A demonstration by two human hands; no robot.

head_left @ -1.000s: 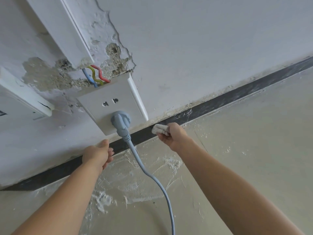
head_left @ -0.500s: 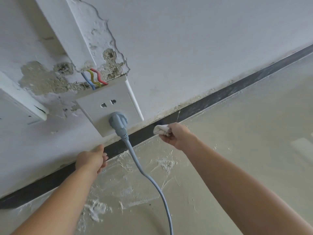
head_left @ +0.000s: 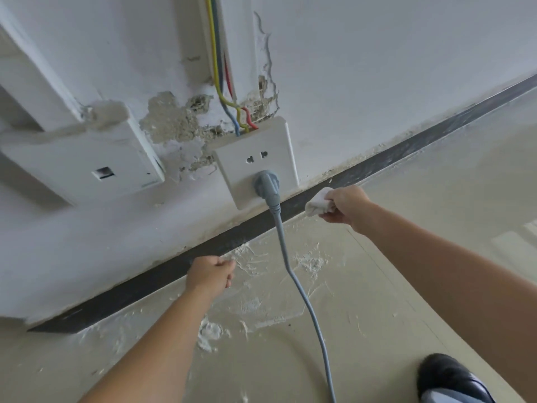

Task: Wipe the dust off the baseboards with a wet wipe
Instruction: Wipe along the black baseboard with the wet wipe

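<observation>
The right hand [head_left: 345, 202] pinches the soft, limp wet wipe [head_left: 317, 204], probably best held wadded, against the dark baseboard [head_left: 406, 148] just right of the plug [head_left: 266, 181], while the left hand [head_left: 210, 273] curls on nothing

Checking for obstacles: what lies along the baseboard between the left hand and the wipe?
In the head view, the grey cord crosses the baseboard between left hand and wipe, hanging from its plug.

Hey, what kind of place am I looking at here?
Likely a room mid-renovation or in poor repair: crumbled plaster and bare wires above the wall socket, a dusty dark baseboard, plaster splatter on the floor.
</observation>
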